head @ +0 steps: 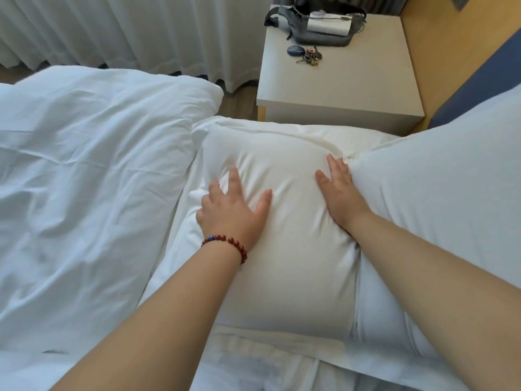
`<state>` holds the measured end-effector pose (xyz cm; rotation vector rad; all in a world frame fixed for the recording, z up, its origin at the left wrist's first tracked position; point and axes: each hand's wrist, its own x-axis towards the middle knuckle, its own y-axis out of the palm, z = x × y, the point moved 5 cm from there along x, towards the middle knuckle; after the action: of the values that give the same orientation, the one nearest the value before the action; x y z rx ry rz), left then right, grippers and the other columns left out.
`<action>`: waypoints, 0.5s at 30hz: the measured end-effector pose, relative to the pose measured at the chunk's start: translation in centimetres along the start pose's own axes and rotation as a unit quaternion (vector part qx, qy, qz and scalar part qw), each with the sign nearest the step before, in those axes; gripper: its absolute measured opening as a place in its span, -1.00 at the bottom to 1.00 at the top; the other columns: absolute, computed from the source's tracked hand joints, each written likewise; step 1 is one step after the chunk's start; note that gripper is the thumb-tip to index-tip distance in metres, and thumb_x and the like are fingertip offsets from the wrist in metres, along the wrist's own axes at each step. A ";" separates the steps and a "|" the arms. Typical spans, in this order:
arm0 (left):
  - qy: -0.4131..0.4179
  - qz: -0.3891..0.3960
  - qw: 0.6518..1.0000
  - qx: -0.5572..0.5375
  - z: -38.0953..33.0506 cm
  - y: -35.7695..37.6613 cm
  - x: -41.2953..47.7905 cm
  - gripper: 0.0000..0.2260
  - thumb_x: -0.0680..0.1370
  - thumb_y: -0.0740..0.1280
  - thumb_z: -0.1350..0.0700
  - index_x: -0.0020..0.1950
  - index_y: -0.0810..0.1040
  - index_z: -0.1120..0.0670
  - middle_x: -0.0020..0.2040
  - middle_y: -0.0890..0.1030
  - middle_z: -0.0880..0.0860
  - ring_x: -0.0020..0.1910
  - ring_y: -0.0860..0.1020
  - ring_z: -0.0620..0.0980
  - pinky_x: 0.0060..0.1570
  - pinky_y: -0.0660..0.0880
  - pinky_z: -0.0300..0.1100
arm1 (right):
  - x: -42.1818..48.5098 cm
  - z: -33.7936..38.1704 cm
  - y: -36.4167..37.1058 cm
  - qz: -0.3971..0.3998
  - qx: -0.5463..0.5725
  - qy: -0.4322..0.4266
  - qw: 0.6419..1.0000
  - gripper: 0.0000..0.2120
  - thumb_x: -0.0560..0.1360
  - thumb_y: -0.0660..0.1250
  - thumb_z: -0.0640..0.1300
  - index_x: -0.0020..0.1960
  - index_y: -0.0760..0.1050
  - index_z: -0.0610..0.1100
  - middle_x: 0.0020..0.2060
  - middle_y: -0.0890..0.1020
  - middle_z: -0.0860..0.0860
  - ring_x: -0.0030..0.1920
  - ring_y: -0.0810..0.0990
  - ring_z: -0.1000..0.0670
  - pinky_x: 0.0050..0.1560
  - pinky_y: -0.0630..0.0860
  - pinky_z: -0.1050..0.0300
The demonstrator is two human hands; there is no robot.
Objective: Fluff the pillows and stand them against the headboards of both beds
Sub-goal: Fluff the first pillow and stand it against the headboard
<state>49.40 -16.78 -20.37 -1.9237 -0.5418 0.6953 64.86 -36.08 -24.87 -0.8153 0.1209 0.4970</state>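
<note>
Two hands flat on one cream pillow (pixel 284 235), fingers spread, gripping nothing. Left hand (pixel 234 210) pressed into the pillow's left half, fingertips near its left edge, beaded bracelet (pixel 225 244) at the wrist. Right hand (pixel 338 193) laid along the pillow's right edge, wedged into the seam against a second pillow (pixel 439 198), palm down, fingers open and straight. Cream pillow lying flat on the bed, between the hands and under both palms, dented and creased where pressed; near end toward the camera, far end reaching almost to the nightstand (pixel 338 88). Second pillow, whiter and plumper, touching the cream one on the right and rising toward the blue headboard (pixel 479 88) at upper right; whether leaning on it or merely close, unclear. Rumpled duvet (pixel 84 179) heaped on the left, its edge just beside the left hand, little free room on that side. Narrow strip of wood floor (pixel 239 103) open between duvet and nightstand. Nightstand just beyond the pillow's far edge, carrying a grey bag (pixel 318 26) and keys (pixel 307 56), well apart from both hands. White curtain (pixel 127 32) hanging behind the duvet, hem at the floor.
</note>
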 end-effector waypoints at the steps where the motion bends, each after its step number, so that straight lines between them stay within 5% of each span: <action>1: -0.005 0.004 1.000 0.010 -0.1 -0.2 0.6 -0.23 0.45 -0.05 -0.47 0.57 -0.11 -0.15 0.58 0.04 0.14 0.49 0.14 0.21 0.39 0.12 0.18 | 0.3 0.3 0.1 -0.003 -0.008 0.005 1.000 -0.34 0.58 0.03 0.28 0.58 -0.08 0.09 0.58 -0.10 0.04 0.55 -0.20 0.12 0.48 -0.21 0.15; 4: 0.052 -0.031 0.997 0.052 -2.6 -1.0 2.7 -0.26 0.46 -0.12 -0.46 0.57 -0.19 -0.18 0.60 -0.15 0.10 0.56 -0.14 0.18 0.47 -0.16 0.22 | 1.0 1.3 0.6 -0.006 -0.067 -0.006 0.998 -0.33 0.60 -0.01 0.27 0.59 -0.13 0.04 0.58 -0.15 -0.03 0.55 -0.24 0.01 0.50 -0.27 0.07; 8: 0.181 -0.048 0.976 0.110 -7.4 0.2 4.5 -0.30 0.48 -0.16 -0.43 0.57 -0.07 -0.19 0.61 -0.14 0.00 0.56 -0.23 0.10 0.46 -0.29 0.20 | 2.6 1.7 0.3 0.052 -0.150 -0.015 0.987 -0.38 0.62 -0.11 0.22 0.59 -0.16 0.02 0.58 -0.16 -0.08 0.56 -0.25 -0.07 0.52 -0.26 -0.01; 15: 0.168 -0.087 0.978 0.084 -5.1 3.7 5.4 -0.34 0.48 -0.23 -0.42 0.56 -0.01 -0.23 0.61 -0.03 -0.05 0.56 -0.19 0.04 0.45 -0.36 0.09 | 7.9 5.0 -2.6 -0.059 -0.086 -0.092 0.990 -0.44 0.61 0.10 0.20 0.53 0.22 -0.02 0.49 0.32 -0.03 0.49 0.23 -0.05 0.47 0.12 0.08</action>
<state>57.07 -18.23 -23.21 -1.7619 -0.4172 0.2852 72.61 -30.93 -22.04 -0.9344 -0.1423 0.4739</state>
